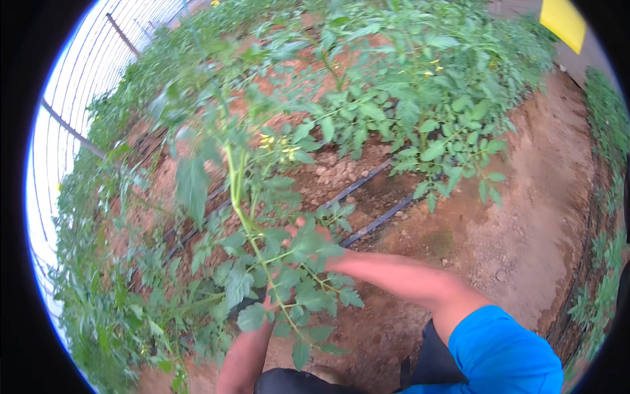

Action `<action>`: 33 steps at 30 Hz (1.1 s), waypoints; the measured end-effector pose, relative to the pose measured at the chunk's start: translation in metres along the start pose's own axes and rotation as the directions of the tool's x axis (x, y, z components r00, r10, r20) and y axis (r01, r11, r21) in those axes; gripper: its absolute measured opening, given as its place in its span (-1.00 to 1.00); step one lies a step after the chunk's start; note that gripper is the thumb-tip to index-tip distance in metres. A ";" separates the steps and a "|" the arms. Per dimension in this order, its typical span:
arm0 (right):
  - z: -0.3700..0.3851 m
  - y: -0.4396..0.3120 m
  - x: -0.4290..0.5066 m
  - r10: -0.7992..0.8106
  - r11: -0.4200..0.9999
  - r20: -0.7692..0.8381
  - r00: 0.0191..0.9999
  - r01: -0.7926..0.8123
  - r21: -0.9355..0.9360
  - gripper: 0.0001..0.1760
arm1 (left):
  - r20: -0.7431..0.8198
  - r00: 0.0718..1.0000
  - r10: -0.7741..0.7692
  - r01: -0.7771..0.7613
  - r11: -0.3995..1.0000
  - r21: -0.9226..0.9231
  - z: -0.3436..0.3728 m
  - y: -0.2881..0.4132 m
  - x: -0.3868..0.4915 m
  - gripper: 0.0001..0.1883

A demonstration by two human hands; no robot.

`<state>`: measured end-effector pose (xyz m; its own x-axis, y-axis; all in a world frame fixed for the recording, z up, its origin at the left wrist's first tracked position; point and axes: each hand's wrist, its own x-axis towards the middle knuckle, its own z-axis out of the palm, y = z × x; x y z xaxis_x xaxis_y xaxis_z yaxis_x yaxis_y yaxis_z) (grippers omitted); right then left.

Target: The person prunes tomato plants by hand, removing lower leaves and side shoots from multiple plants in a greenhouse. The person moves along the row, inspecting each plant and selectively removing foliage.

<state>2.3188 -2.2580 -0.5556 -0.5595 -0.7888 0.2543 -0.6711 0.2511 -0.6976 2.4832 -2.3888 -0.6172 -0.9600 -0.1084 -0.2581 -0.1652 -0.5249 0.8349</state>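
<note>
A tomato plant (238, 182) with a pale green forked stem stands right before me, with yellow flowers (278, 147) beside its upper stem. My right hand (310, 231) reaches in from the right behind its leaves; a few fingertips show, but what they touch is hidden. From below comes my left forearm, and my left hand (270, 290) is mostly covered by a leafy side shoot (295, 295) hanging over both hands. Whether either hand grips anything cannot be seen.
Two black drip lines (379, 220) run across the reddish soil. More tomato plants (433, 118) grow ahead and along the left. A bare dirt path (536, 197) lies on the right. A yellow card (563, 24) hangs at upper right. Ribbed greenhouse sheeting (69, 98) rises at left.
</note>
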 end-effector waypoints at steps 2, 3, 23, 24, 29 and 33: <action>-0.022 -0.040 0.009 0.072 0.995 0.173 0.982 -0.059 -0.075 -0.62 | -0.047 0.998 -0.047 0.052 0.993 0.110 0.005 -0.003 -0.027 -0.41; -0.031 -0.047 0.012 0.114 0.988 0.244 0.963 -0.084 -0.130 -0.61 | -0.057 0.996 -0.074 0.083 0.983 0.164 0.008 0.000 -0.033 -0.36; -0.010 -0.001 0.018 -0.137 0.928 0.101 0.985 0.163 -0.336 -0.73 | -0.517 0.809 0.280 0.044 0.848 0.527 0.083 0.098 0.025 -0.47; -0.009 -0.002 0.015 -0.169 0.896 0.096 0.981 0.193 -0.400 -0.75 | -0.555 0.778 0.294 0.131 0.789 0.601 0.084 0.099 0.028 -0.49; -0.017 0.003 0.015 -0.336 0.755 0.083 0.938 0.321 -0.572 -0.84 | -0.566 0.716 0.409 -0.012 0.818 0.575 0.041 0.070 0.040 -0.60; -0.031 0.000 0.019 -0.394 0.749 -0.020 0.919 0.308 -0.587 -0.86 | -0.579 0.746 0.330 0.079 0.819 0.569 0.033 0.072 0.037 -0.63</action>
<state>2.2931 -2.2559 -0.5294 -0.2597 -0.8125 0.5220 -0.9603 0.2745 -0.0506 2.4285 -2.4029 -0.5505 -0.6396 -0.7427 -0.1982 -0.3399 0.0419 0.9395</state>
